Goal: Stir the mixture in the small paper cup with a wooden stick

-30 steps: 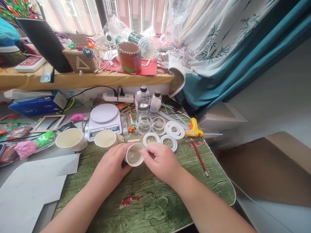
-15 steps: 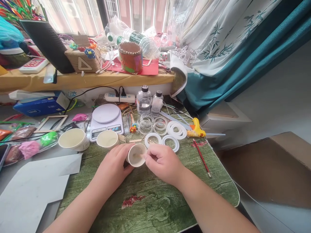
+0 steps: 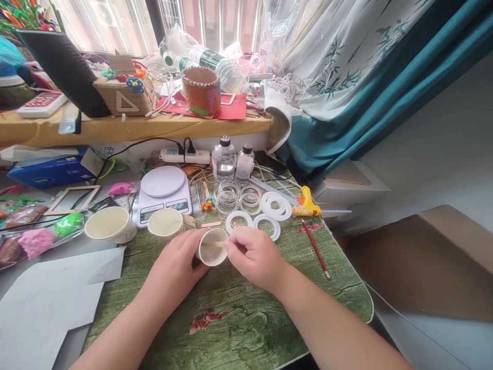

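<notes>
Moved: the wooden stick [image 3: 217,243] now reaches further across the mouth of the cream paper cup [image 3: 212,247], and the head view has drifted slightly.

Left hand [image 3: 173,264]: clenched around the cup's outer wall, tilting it toward the right hand, seemingly to steady it and turn its inside to the stick.

Right hand [image 3: 252,259]: grasping the stick in a close pinch, which seems to suit small, controlled strokes inside the cup.

Cup: between both hands over the bench [image 3: 246,321], mouth tipped up. Its wall looks smooth and matte; a glossy pale film lines the inside, material unclear. Whether its base touches the bench cannot be told.

Nearby: two more cream cups [image 3: 165,223] [image 3: 110,224] sit to the left, beside a white digital kitchen scale [image 3: 164,192]. Flat white rings [image 3: 239,221] and clear plastic rings [image 3: 227,198] lie ahead, grouped by kind.

Rest: two glass bottles [image 3: 224,159], a yellow hot glue gun [image 3: 307,204], a red paintbrush [image 3: 316,249].
</notes>
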`<state>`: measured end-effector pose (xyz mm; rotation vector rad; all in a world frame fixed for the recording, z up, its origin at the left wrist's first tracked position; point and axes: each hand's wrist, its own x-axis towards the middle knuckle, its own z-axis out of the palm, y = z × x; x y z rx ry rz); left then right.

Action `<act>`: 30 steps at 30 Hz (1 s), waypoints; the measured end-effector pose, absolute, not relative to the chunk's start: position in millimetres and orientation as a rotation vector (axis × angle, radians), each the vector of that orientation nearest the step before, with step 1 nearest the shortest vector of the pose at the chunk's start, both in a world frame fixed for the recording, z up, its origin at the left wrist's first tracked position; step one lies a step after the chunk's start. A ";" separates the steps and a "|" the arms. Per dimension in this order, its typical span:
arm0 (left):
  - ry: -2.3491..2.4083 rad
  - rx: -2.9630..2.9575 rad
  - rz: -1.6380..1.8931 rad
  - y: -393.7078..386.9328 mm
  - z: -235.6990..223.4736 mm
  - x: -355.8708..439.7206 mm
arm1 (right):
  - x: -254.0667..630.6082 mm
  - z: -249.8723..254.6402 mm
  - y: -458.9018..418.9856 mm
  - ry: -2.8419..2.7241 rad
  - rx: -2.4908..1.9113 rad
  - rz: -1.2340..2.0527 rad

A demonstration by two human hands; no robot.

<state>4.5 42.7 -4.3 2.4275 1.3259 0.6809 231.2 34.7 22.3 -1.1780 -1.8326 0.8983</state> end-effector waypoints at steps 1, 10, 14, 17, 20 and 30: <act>1.325 2.431 0.686 42.9 -4.0 4.5 | 231.3 22.0 34.9 -1.836 -1.187 0.863; 1.340 2.430 0.706 43.3 -2.7 5.7 | 230.3 19.9 33.9 -1.935 -1.174 0.790; 1.341 2.429 0.702 43.2 -2.7 5.6 | 230.3 19.9 34.5 -1.903 -1.222 0.783; 1.326 2.430 0.704 43.2 -3.7 4.8 | 229.7 20.2 34.0 -1.975 -1.122 0.810; 1.326 2.436 0.707 43.4 -4.3 4.3 | 228.6 20.6 32.9 -1.941 -1.140 0.779; 1.328 2.466 0.687 42.5 -2.9 4.9 | 228.7 19.5 33.4 -1.896 -1.183 0.874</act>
